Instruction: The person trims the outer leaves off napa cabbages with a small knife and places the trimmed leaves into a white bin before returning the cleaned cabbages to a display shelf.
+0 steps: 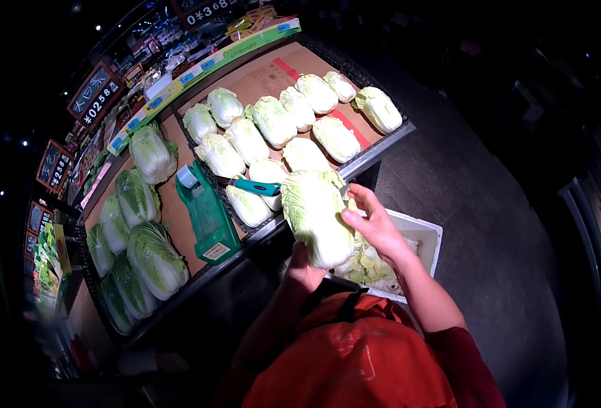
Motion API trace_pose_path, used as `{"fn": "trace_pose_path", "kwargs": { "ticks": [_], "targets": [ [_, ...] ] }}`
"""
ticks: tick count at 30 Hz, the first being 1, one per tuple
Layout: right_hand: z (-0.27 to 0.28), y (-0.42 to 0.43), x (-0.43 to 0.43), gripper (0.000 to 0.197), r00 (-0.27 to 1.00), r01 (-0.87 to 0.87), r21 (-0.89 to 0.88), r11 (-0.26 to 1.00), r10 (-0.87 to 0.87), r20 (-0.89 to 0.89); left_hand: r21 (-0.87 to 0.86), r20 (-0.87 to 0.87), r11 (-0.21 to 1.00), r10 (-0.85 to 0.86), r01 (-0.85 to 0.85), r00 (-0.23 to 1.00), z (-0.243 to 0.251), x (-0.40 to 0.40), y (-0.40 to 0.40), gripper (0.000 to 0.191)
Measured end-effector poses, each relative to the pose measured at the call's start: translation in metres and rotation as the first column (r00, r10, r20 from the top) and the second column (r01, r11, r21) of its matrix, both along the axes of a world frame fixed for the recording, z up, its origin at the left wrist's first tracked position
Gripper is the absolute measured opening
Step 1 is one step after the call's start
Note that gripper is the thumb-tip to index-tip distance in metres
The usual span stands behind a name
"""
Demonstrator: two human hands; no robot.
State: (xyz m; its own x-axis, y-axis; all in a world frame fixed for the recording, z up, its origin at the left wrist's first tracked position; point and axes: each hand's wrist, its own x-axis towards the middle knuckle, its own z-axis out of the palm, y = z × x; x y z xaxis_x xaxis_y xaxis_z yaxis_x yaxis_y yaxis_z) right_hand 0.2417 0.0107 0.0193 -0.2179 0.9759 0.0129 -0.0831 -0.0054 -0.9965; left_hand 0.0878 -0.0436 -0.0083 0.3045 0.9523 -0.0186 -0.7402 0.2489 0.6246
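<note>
A large napa cabbage (pixel 317 219) is held upright in front of me, its base resting in my left hand (pixel 303 270). Beside its right side is my right hand (pixel 374 219), fingers spread and bent, the thumb close to the leaves; whether it touches them I cannot tell. Just beyond the held cabbage, a knife with a teal handle (pixel 257 186) lies over trimmed cabbages (pixel 248 204) on the display. To its left stands a green plastic tape dispenser (pixel 206 219) with a pale roll at its far end.
Rows of pale cabbages (pixel 275 122) lie on cardboard in a black crate with a metal front edge (pixel 377 150). Greener, wrapped-looking cabbages (pixel 157 260) fill the left side. Below on the right, a white foam box (pixel 435 245) holds loose leaves. Price boards (pixel 96 96) stand behind.
</note>
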Motion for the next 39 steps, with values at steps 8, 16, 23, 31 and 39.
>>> {"fn": "trace_pose_path", "kwargs": {
  "ticks": [8, 16, 23, 31, 39],
  "targets": [
    [0.016, 0.030, -0.005, 0.021, 0.993, 0.069, 0.360, 0.930, -0.100, 0.069, -0.015, -0.040, 0.998, -0.058, 0.058, 0.998, -0.023, -0.004, 0.000, 0.084],
    [0.020, 0.016, 0.004, 0.017, 0.869, 0.185, 0.097, 0.978, -0.117, -0.481, -0.147, -0.001, 0.989, -0.032, 0.032, 0.999, -0.025, -0.008, 0.007, 0.081],
    [0.041, -0.007, 0.029, 0.064, 0.760, -0.459, 0.159, 0.874, 0.294, 0.580, -0.071, -0.109, 0.995, 0.061, -0.069, 0.992, -0.010, -0.021, 0.022, 0.069],
    [0.035, -0.051, 0.021, 0.023, 0.684, -0.367, 0.629, 0.685, -0.260, 0.682, -0.096, -0.193, 0.980, 0.155, -0.176, 0.969, 0.007, -0.019, 0.026, 0.058],
    [-0.041, -0.067, 0.044, 0.020, 0.944, -0.160, 0.703, 0.693, -0.102, 0.315, -0.146, 0.473, 0.987, 0.131, -0.069, 0.871, 0.044, -0.010, 0.025, 0.061]
  ]
}}
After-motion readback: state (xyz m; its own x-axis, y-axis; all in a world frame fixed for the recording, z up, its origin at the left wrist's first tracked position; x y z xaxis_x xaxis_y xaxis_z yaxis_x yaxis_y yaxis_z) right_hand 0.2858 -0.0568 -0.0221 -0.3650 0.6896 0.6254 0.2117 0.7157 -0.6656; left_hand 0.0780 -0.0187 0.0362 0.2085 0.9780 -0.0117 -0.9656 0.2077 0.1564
